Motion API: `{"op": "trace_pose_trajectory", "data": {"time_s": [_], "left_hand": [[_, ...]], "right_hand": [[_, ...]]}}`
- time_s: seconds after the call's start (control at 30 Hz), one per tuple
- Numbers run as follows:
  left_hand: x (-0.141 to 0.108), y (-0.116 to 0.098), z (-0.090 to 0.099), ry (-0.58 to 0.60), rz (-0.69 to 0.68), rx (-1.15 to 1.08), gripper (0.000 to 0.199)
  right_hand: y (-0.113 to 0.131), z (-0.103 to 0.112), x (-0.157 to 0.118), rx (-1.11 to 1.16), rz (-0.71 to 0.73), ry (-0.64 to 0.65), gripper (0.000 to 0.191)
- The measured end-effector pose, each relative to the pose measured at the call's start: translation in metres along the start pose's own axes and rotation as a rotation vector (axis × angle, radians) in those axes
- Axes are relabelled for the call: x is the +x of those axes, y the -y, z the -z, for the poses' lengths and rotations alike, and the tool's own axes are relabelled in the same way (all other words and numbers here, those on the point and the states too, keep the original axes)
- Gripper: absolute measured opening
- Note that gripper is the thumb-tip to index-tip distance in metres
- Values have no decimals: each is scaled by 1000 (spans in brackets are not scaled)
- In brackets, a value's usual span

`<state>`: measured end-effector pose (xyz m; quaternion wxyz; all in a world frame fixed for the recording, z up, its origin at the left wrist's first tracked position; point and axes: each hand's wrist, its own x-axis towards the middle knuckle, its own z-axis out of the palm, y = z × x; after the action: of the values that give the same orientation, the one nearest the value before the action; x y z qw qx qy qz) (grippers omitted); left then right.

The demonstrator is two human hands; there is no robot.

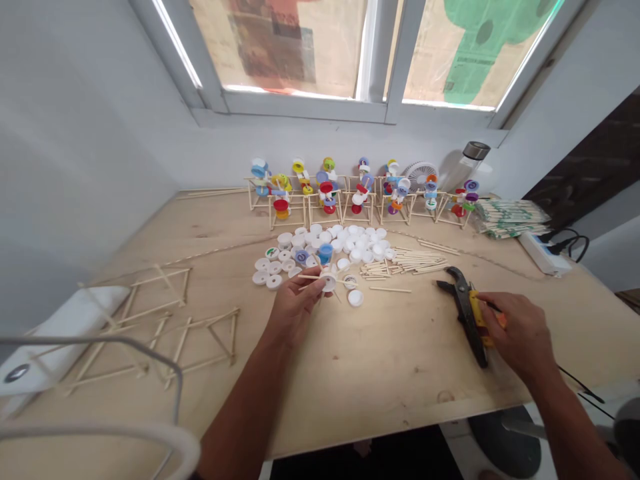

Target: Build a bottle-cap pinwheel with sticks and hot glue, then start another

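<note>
While the left hand point(300, 292) held a white bottle cap point(329, 281) just in front of a spread of loose caps point(356, 244), the right hand point(520, 333) was well apart from it, at a yellow handle point(479, 319).

Left grip: cap pinched at its edge between thumb and fingers; thin wooden sticks point(346, 283) stood out from it like spokes. Right grip: fingers curled about the handle, beside dark pliers point(465, 308); whether handle and pliers formed one tool could not be told.

Handling, judged by eye: cap very light, stiff, smooth, probably a little slippery on its sides. Sticks likewise light and rigid, but likely to snap or twist loose if pressed sideways near their tips. Best hold appeared to be the cap's rim, thumb against finger, between the sticks, with gentle pressure only. Handle looked much heavier and hard; a full-palm grip on its thick part seemed right.

Surroundings: loose sticks point(415, 261) to the right of the caps; colourful cap wheels point(327, 188) on frames along the wall.
</note>
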<state>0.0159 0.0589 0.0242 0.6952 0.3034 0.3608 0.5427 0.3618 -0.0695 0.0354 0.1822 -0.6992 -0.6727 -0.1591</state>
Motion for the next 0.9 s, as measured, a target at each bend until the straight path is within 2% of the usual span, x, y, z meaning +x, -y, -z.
{"op": "trace_pose_trajectory", "data": {"time_s": [0.13, 0.33, 0.47, 0.63, 0.73, 0.83, 0.9], "left_hand": [[0, 1, 0, 1, 0, 2, 30], [1, 3, 1, -12, -9, -15, 30], [0, 2, 1, -5, -22, -32, 29], [-1, 1, 1, 2, -33, -36, 33], [-2, 1, 1, 1, -32, -37, 33], [-2, 1, 1, 11, -39, -35, 33], [-1, 1, 2, 24, -48, -32, 33]], "right_hand": [[-28, 5, -25, -141, 10, 29, 27], [-42, 3, -43, -247, 67, 205, 40], [-51, -1, -45, -258, 123, 257, 43], [-79, -13, -49, -219, 116, 225, 39], [-96, -19, -47, -130, 162, 210, 35], [-91, -13, -40, -67, 150, 125, 34], [-72, -2, -35, -24, 29, 55, 37]]}}
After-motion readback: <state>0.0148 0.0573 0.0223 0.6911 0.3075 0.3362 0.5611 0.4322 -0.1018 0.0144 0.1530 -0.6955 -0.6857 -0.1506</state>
